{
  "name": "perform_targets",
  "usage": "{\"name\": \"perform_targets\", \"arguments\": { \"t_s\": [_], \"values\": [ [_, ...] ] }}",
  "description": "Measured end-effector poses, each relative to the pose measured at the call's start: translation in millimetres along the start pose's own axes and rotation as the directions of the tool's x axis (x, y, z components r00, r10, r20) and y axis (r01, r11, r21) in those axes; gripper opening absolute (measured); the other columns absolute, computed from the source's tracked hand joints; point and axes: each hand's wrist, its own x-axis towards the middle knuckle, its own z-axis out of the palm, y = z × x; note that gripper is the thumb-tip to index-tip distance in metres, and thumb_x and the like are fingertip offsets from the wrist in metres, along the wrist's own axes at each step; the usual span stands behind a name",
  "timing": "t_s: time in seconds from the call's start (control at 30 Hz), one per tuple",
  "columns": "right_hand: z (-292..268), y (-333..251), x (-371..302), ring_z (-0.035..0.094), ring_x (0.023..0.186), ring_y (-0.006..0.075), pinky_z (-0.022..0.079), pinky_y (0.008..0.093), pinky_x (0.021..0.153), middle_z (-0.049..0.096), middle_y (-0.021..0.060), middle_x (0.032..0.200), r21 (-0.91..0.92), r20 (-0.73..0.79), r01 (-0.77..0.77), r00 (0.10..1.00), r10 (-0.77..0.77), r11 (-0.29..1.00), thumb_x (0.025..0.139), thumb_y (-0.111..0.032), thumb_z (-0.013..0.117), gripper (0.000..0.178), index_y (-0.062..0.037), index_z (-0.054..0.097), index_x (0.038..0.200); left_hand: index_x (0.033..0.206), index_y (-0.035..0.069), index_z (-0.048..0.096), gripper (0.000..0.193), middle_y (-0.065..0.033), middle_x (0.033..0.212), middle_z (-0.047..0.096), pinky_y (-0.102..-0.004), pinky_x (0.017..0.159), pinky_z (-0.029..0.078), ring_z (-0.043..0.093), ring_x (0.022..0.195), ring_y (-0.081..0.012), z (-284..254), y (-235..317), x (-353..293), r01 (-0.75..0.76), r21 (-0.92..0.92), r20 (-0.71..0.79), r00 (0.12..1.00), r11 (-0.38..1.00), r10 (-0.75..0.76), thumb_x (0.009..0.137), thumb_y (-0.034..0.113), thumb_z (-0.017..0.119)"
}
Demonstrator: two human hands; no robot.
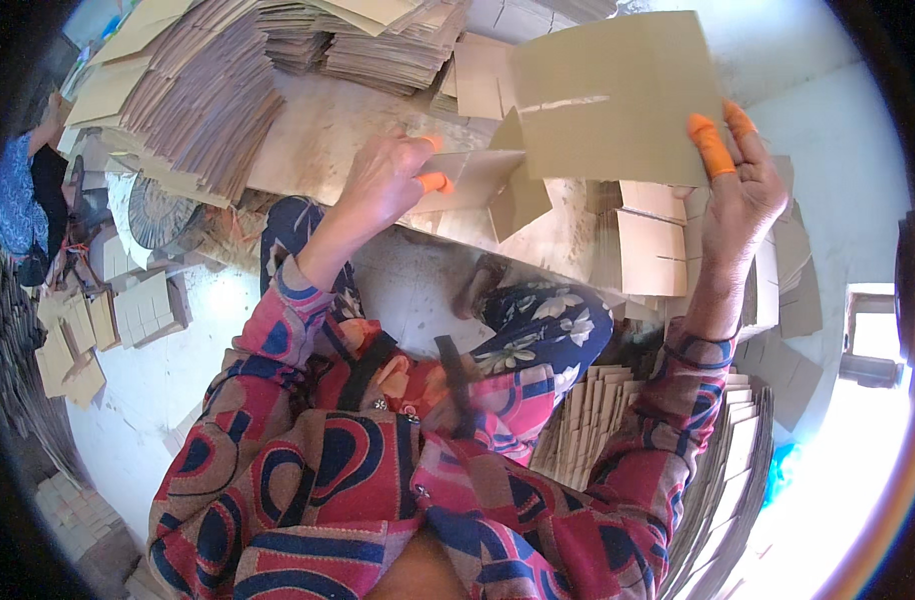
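Observation:
I hold a flat brown cardboard blank (pixel 618 95) up in front of me. My right hand (pixel 743 195) grips its right edge, with orange rubber finger cots on two fingertips. My left hand (pixel 383 180), also wearing orange cots, pinches a folded flap (pixel 478 180) at the blank's lower left. The blank has a slit cut across its middle. Below it lies a worn wooden board (pixel 328 130) used as a work surface.
Tall stacks of flat cardboard pieces (pixel 208 90) lie at the back left. More stacks (pixel 588 420) stand by my right knee and along the right. Small folded pieces (pixel 143 310) sit on the pale floor at left. Another person (pixel 23 195) is at the far left.

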Motion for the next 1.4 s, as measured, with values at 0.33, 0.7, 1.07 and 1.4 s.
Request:
{"name": "perform_targets", "arguments": {
  "t_s": [0.33,0.7,1.07,1.4],
  "values": [
    [37.5,7.9,-10.8,0.057,0.059,0.0039,0.044,0.0207,0.043,0.070,0.0067,0.080,-0.053,0.273,-0.059,0.959,0.071,0.997,0.086,-0.004,0.069,0.032,0.0034,0.064,0.117,0.087,0.006,0.072,0.015,-0.0194,0.074,0.064,-0.0438,0.061,0.047,0.062,0.069,-0.0368,11.5,-5.5,3.0,0.060,-0.079,0.020,0.998,0.995,-0.058,0.079,0.019,0.071],
    [73.7,12.2,-23.7,0.067,0.059,0.0170,0.050,0.0297,0.045,0.070,0.0165,0.082,-0.136,0.471,-0.064,0.874,0.121,0.989,0.086,-0.005,0.067,0.036,0.0039,0.060,0.120,0.083,0.005,0.071,0.012,-0.0201,0.070,0.062,-0.0428,0.062,0.048,0.062,0.066,-0.0371,13.0,-5.9,7.8,0.046,-0.169,0.002,0.999,0.985,-0.046,0.078,0.015,0.070],
    [86.9,48.0,-46.6,0.067,0.080,0.0382,0.054,0.0444,0.067,0.067,0.0206,0.084,-0.357,0.730,0.464,0.680,-0.067,0.811,0.081,0.000,0.060,0.054,0.0019,0.044,0.132,0.084,0.003,0.071,0.012,-0.0214,0.070,0.061,-0.0428,0.061,0.047,0.061,0.065,-0.0372,12.7,4.9,10.7,0.046,-0.220,0.025,0.999,0.974,-0.041,0.079,0.014,0.071],
    [92.3,67.3,-87.0,0.067,0.078,0.0364,0.052,0.0449,0.060,0.066,0.0221,0.085,-0.544,0.619,0.449,0.785,-0.023,0.709,0.088,-0.045,0.062,0.073,0.0068,0.040,0.134,0.090,0.005,0.071,0.020,-0.0135,0.078,0.067,-0.0417,0.062,0.048,0.062,0.070,-0.0315,18.9,12.2,1.1,-0.008,-0.229,-0.038,0.999,0.973,-0.001,0.074,0.016,0.076]
  ]
}}
